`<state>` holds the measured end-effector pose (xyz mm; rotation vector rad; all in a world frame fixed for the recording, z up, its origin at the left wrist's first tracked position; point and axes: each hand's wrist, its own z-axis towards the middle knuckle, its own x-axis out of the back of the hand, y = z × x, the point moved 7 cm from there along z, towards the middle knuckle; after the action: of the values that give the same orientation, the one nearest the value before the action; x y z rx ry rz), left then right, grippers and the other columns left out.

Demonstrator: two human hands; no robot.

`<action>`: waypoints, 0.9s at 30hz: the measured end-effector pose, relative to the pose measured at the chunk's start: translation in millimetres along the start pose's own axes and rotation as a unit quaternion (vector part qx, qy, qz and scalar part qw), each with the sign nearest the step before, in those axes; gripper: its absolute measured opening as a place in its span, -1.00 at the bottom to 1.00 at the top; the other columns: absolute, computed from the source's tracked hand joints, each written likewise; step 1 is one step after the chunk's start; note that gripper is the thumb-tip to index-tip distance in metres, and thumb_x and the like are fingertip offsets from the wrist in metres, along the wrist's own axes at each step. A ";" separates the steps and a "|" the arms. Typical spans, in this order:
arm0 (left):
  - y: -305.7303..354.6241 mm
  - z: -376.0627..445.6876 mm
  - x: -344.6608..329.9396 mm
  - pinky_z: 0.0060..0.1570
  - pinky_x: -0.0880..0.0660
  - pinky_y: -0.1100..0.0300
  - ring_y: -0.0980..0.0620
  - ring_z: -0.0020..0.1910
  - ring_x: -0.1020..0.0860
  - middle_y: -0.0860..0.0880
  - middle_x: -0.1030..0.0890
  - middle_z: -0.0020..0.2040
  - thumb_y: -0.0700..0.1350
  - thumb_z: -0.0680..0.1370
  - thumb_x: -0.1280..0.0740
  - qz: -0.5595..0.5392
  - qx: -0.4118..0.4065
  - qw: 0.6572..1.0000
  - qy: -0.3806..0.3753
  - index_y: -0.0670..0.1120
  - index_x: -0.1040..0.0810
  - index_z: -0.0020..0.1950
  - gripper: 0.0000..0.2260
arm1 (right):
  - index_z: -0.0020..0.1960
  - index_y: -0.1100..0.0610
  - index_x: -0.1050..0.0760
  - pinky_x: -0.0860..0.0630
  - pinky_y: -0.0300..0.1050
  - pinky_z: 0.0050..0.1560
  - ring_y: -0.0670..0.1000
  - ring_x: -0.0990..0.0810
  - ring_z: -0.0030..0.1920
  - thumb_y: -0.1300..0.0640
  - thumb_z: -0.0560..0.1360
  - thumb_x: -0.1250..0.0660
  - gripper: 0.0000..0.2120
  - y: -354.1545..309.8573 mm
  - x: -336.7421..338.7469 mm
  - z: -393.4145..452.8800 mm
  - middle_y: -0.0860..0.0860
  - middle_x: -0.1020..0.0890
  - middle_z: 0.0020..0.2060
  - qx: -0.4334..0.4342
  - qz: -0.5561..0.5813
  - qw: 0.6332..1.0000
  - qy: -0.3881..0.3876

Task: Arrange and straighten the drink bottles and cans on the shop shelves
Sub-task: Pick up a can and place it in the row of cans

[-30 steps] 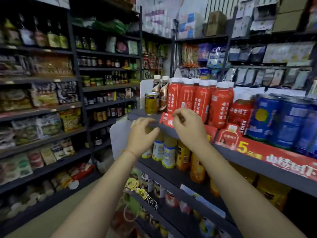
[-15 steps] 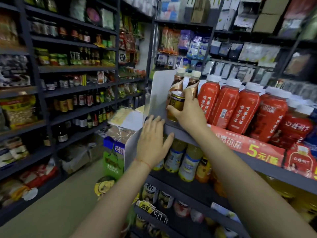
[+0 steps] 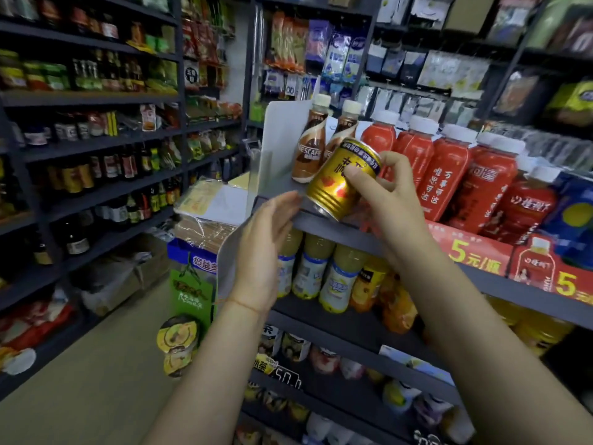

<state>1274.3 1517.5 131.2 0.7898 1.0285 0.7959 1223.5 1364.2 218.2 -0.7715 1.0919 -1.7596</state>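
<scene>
My right hand (image 3: pixel 390 200) grips a gold can (image 3: pixel 337 184) with a dark blue top band, tilted and lifted off the front edge of the grey top shelf (image 3: pixel 330 224). Just left of the can, my left hand (image 3: pixel 266 248) is flat and open against the shelf's white end panel (image 3: pixel 282 146), holding nothing. Two brown Nescafe bottles (image 3: pixel 309 146) stand behind the can at the shelf's left end. A row of red bottles (image 3: pixel 449 168) with white caps stands to the right of them, partly hidden by my right hand.
Blue cans (image 3: pixel 574 213) stand at the far right of the top shelf. A red price strip (image 3: pixel 475 252) runs along its edge. Yellow and orange drink bottles (image 3: pixel 337 277) fill the shelf below. Dark shelving (image 3: pixel 96 149) with jars lines the aisle's left side; boxes (image 3: pixel 205 229) sit past the end panel.
My right hand took hold of the gold can on the top shelf and has lifted and tilted it off the shelf. My left hand rose along the end panel.
</scene>
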 end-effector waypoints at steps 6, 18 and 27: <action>-40.8 -67.5 -82.2 0.19 -0.51 -0.21 -0.25 0.25 -0.55 -0.21 -0.57 0.30 0.16 0.57 -0.19 -0.233 0.249 0.929 -0.143 -0.10 -0.45 0.40 -0.50 | 0.16 0.06 -0.41 -0.54 -0.21 -0.33 -0.10 -0.67 -0.26 0.09 0.51 -0.43 -0.71 12.7 43.7 -66.0 0.01 -0.66 -0.18 -0.096 -0.055 0.989 -0.101; -114.5 -289.9 -304.6 -0.41 -0.52 0.28 -0.04 -0.24 -0.62 -0.14 -0.65 -0.06 0.30 0.51 -0.23 -0.236 0.352 0.898 -0.115 -0.17 -0.59 0.24 -0.41 | 0.25 -0.08 -0.46 -0.53 -0.21 -0.28 -0.14 -0.60 -0.28 0.07 0.61 -0.27 -0.77 -12.5 328.9 -257.1 0.05 -0.59 -0.12 -0.080 -0.145 0.986 -0.016; -123.1 -420.0 -547.1 -0.16 -0.57 0.12 -0.06 -0.13 -0.68 -0.15 -0.70 -0.05 0.18 0.64 -0.06 -0.122 0.295 0.921 -0.221 -0.07 -0.71 -0.02 -0.50 | 0.24 0.01 -0.43 -0.62 -0.05 0.00 -0.05 -0.65 0.01 -0.18 0.43 -0.45 -0.52 -60.7 555.3 -374.5 -0.05 -0.64 0.02 -0.087 -0.139 0.984 0.075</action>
<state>738.4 1066.2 124.2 1.2585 0.9305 0.0604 663.6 999.1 143.8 -0.9478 1.3027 -2.0015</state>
